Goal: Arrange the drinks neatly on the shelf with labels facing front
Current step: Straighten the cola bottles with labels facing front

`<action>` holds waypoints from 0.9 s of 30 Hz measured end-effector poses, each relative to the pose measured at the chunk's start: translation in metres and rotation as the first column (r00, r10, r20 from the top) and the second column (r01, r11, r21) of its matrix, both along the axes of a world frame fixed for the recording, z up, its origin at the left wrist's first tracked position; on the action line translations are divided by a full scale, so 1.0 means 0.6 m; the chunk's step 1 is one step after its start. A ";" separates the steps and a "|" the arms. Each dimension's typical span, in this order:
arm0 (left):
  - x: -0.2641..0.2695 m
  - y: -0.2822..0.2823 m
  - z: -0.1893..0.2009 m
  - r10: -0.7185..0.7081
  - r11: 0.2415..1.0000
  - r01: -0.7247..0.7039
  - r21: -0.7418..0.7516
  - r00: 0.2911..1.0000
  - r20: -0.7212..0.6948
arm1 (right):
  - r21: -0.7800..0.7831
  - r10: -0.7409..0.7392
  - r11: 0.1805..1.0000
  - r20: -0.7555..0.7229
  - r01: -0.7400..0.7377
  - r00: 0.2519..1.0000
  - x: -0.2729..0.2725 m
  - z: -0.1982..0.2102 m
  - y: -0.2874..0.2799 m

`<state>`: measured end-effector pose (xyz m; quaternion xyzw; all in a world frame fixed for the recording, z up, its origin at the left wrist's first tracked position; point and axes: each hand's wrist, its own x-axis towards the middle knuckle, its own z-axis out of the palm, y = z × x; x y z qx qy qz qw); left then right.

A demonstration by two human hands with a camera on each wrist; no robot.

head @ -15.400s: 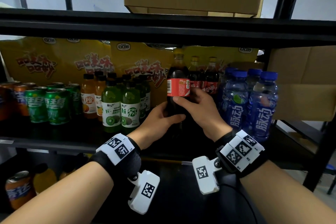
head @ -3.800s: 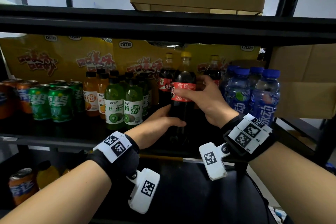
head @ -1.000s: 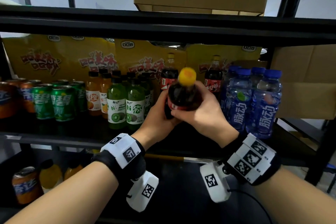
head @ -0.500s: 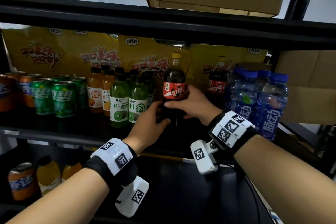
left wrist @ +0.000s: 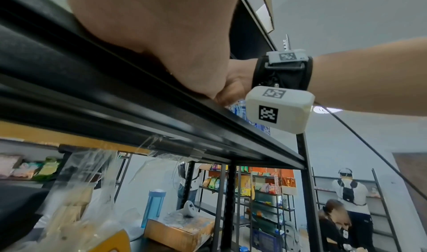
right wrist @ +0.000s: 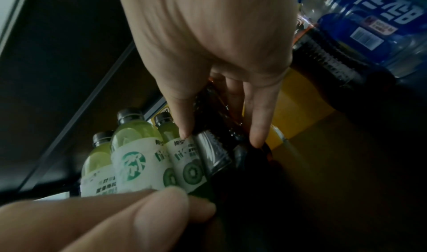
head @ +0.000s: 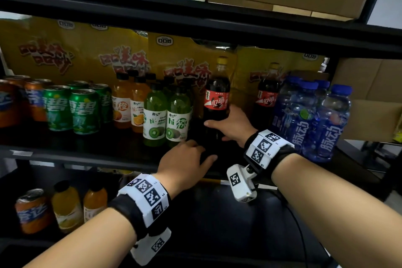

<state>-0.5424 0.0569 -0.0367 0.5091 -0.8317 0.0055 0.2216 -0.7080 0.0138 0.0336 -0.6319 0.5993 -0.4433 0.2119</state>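
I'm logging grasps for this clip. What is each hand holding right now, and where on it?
The right hand grips the cola bottle round its dark body, just below the red label. The left hand is at the bottle's base; whether it grips cannot be told.

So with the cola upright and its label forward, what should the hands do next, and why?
Probably let go: the cola bottle stands upright beside the kiwi bottles, red label facing front, with the right hand gripping its body and the left hand at its base. The cola looks placed.

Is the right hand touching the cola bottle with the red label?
Touching. In the right wrist view the right hand has its fingers wrapped round the dark cola bottle.
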 end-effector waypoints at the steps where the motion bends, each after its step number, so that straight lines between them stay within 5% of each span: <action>1: 0.002 0.000 -0.002 -0.015 1.000 0.015 -0.007 1.000 -0.002 | -0.005 -0.013 1.000 0.004 0.013 1.000 0.004 -0.001 0.000; 9: 0.006 -0.001 -0.004 -0.067 0.998 0.069 -0.016 0.996 0.059 | 0.031 0.007 1.000 -0.037 -0.006 0.999 0.000 -0.006 0.018; 17: -0.026 0.018 0.005 -0.160 0.987 0.160 0.010 0.987 0.001 | 0.013 -0.063 0.997 -0.495 0.080 0.867 -0.077 0.011 0.069; 27: -0.128 0.008 0.030 -0.179 0.974 0.175 0.145 0.984 0.012 | -0.210 -0.246 0.963 -0.442 0.168 0.862 -0.168 0.100 0.075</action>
